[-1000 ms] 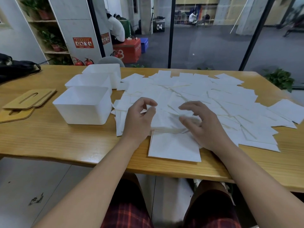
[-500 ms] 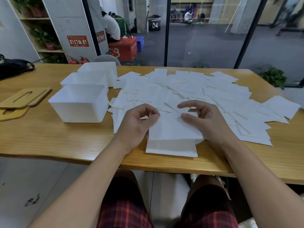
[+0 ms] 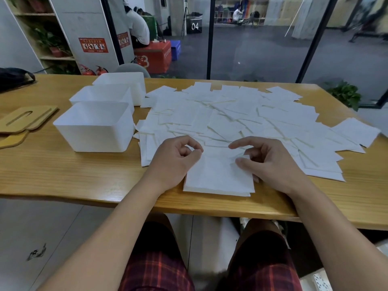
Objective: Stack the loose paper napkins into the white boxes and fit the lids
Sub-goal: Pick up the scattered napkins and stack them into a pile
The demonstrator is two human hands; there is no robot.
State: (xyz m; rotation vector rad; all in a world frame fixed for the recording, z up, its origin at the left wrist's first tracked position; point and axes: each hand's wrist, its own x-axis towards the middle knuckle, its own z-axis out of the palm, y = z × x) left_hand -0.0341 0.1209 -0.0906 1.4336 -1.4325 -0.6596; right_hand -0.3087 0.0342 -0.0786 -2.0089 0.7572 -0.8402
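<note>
Loose white paper napkins lie spread over the middle and right of the wooden table. A small neat stack of napkins sits near the front edge, between my hands. My left hand has curled fingers, with thumb and forefinger pinching the top napkin's far left corner. My right hand pinches its far right corner, which is slightly lifted under the thumb. Three open white boxes stand to the left: the nearest, the middle one and the farthest; all look empty.
Wooden slotted lids lie on the table left of the boxes, one partly under another. A black bag rests at the far left. Bare table lies in front of the boxes. A glass wall stands behind the table.
Both hands drew a napkin from the spread toward me and laid it on the small stack near the front edge. The hands now sit at its far corners.
</note>
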